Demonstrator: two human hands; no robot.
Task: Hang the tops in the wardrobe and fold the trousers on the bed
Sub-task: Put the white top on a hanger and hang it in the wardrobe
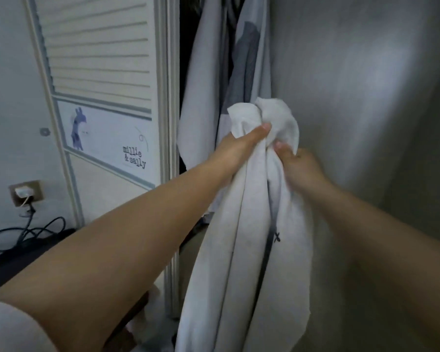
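The narrow dark opening of the wardrobe (188, 72) lay between the white louvred sliding door (99, 59) on the left and the plain grey panel (353, 97) on the right. White and grey hanging garments (241, 54) filled most of that gap, leaving only a dark slit at its left edge. The bunched white cotton top (254, 224), gripped by both hands, blocked the near, lower part.

The bunched white cotton top (252, 224) hides the fingers of both the left hand (239, 148) and the right hand (297, 166); its hem runs off the frame at 6 o'clock. The hanging white-and-grey garments (206, 85) are cut off at 12 o'clock, hangers unseen. The grey wall (366, 97) at 3 o'clock is blurred
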